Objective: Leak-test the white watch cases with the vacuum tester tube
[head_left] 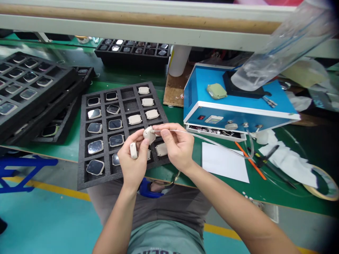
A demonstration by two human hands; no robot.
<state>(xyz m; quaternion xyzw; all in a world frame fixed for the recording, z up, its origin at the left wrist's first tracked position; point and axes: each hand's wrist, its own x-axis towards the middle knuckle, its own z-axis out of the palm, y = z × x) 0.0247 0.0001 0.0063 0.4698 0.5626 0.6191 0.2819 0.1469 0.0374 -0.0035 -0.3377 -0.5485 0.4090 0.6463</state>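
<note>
My left hand (135, 165) is closed on a cream smartwatch case (149, 134), pinched between thumb and fingers. A second cream watch case (133, 150) is tucked in the same hand, lower in the fingers. My right hand (180, 146) pinches the end of a thin clear tube (209, 138), its tip against or very near the edge of the pinched case; exact contact is too small to tell. Beneath both hands lies a black foam tray (82, 141) with compartments. It holds dark-screened watches (95, 167) on the left and cream cases (135, 120) on the right, some hidden by my hands.
Right of the tray stands a blue machine (193, 88), with a green watch case (217, 91) and a clear cylinder (251, 72) on top. White paper (224, 160), an orange stick (250, 160) and a tape roll (332, 187) lie before it. Stacked trays (60, 95) stand left; a shelf beam (132, 26) crosses above.
</note>
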